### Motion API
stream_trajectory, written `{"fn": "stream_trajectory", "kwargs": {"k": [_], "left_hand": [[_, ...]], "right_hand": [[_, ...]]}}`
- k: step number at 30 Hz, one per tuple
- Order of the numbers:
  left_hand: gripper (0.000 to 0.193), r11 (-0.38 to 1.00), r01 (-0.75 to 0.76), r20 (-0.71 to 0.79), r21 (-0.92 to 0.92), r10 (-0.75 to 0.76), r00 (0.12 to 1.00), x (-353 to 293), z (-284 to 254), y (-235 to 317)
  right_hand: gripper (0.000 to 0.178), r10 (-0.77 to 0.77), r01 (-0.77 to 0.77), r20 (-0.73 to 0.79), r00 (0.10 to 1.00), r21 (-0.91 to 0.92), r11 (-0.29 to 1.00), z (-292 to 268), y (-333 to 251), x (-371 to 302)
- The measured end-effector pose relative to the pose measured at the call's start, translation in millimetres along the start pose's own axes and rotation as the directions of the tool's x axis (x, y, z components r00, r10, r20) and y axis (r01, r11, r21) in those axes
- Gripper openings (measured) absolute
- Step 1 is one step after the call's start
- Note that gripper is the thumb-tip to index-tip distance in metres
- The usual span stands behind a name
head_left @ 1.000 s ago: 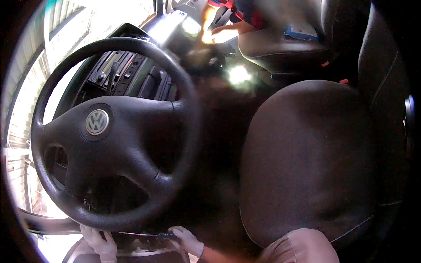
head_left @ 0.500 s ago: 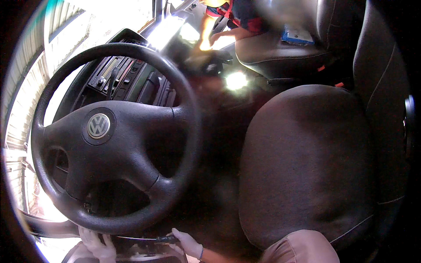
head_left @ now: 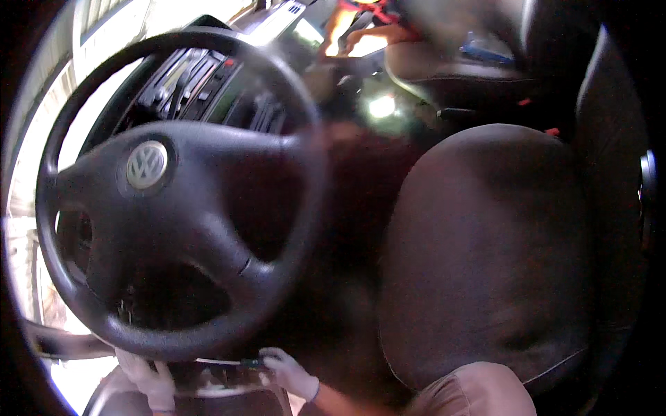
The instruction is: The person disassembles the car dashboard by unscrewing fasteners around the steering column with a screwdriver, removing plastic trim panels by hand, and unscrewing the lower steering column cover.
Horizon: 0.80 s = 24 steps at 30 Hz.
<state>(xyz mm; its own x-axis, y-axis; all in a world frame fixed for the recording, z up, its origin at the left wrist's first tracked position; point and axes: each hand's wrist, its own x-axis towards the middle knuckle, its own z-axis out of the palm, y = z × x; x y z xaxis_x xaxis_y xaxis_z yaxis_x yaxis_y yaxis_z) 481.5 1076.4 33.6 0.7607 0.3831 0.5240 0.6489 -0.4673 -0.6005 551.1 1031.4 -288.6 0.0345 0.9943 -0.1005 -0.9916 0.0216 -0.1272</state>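
Black plastic and dark cloth are filling most of the frame: the steering wheel (head_left: 173, 201) is taking up the left half, w/ a round silver badge on its hub, and the driver's seat (head_left: 499, 256) is bulging across the right half. Both hands, in pale gloves, are working at the bottom edge, tucked under the wheel's lower rim, probably because whatever they're at sits low on the column, where the rim blocks a straight reach. The right hand (head_left: 288, 371), lower centre, is reaching leftward and seems to be pinching a thin dark tool w/ a greenish handle (head_left: 246, 362), fingers curled tight round it; the tool is lying roughly level, its tip pointing toward the lower left. The left hand (head_left: 149, 378), lower left, is resting against a pale trim panel (head_left: 62, 343) area just below the rim; can't tell if its fingers are closed on anything or just bracing, too dim and cut off by the frame. A tan sleeve (head_left: 472, 392) is showing at the bottom right. Upper left: dash vents and radio (head_left: 201, 83), blurred. Top centre: another person's arm (head_left: 378, 31) near the passenger seat, bright daylight behind.
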Motion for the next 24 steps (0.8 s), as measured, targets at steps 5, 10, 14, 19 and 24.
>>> {"fn": "stream_trajectory", "kwargs": {"k": [5, 10, 14, 19, 24], "left_hand": [[0.058, 0.989, 0.139, 0.151, 0.056, -0.146, 0.978, -7, -13, -25], [0.042, 0.974, -0.225, -0.152, 0.022, 0.226, 0.962, 55, -1, 49], [0.041, 0.974, -0.226, -0.189, 0.034, 0.228, 0.955, 62, -15, 66], [0.041, 0.977, -0.210, -0.159, 0.022, 0.211, 0.964, 65, -30, 91], [0.043, 0.979, -0.204, -0.134, 0.010, 0.204, 0.970, 76, -39, 98]], "right_hand": [[0.046, -0.004, 0.007, 0.027, 1.000, -0.128, 0.992, 19, -22, -23], [0.035, -0.039, -0.001, 0.123, 0.992, 0.307, 0.952, -4, -55, -27], [0.034, 0.204, -0.171, -0.137, 0.969, 0.222, 0.960, 14, -89, -52], [0.031, -0.173, 0.193, -0.109, 0.979, 0.212, 0.958, 8, -79, -72], [0.042, 0.102, -0.148, 0.197, 0.975, 0.233, 0.961, -12, -101, -77]]}}
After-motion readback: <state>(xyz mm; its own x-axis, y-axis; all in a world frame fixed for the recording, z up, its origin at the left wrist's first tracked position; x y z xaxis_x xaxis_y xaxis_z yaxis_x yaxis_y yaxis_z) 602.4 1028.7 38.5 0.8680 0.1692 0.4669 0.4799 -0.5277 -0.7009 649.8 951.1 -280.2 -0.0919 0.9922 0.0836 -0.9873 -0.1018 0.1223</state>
